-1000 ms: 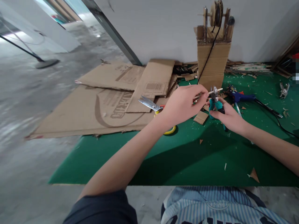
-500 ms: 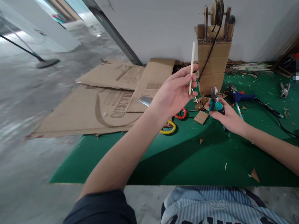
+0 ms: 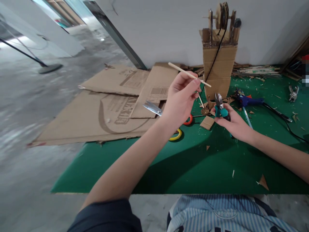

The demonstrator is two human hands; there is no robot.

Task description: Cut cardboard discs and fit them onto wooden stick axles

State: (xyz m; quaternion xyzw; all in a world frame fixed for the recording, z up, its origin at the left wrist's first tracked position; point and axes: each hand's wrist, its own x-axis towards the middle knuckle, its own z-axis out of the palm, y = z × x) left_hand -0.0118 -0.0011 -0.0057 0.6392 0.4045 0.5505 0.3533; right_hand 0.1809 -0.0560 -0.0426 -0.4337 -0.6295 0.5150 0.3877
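Note:
Pinched between the thumb and fingers of my left hand (image 3: 182,96) is a thin pale wooden stick (image 3: 177,68), tilted down toward the right. My right hand (image 3: 233,120) is wrapped round a pair of cutting pliers (image 3: 221,111) with teal and black handles, jaws pointing up. Behind my hands stands a tall cardboard tower (image 3: 216,71) with a cardboard pulley wheel (image 3: 221,16) on top and a black cord hanging down from it. Scissors (image 3: 152,108) with yellow and red handles lie partly hidden under my left forearm.
Flat cardboard sheets (image 3: 111,112) cover the left of the green table (image 3: 169,174). A blue glue gun (image 3: 251,100) with its cable lies on the right. Cardboard scraps, a small square piece (image 3: 207,122) and a metal clamp (image 3: 293,93) are scattered about. Wooden sticks (image 3: 258,70) lie along the wall.
My left hand has turned, swinging the stick from nearly upright to a slant with its upper end to the left. My right hand keeps hold of the pliers, almost unmoved.

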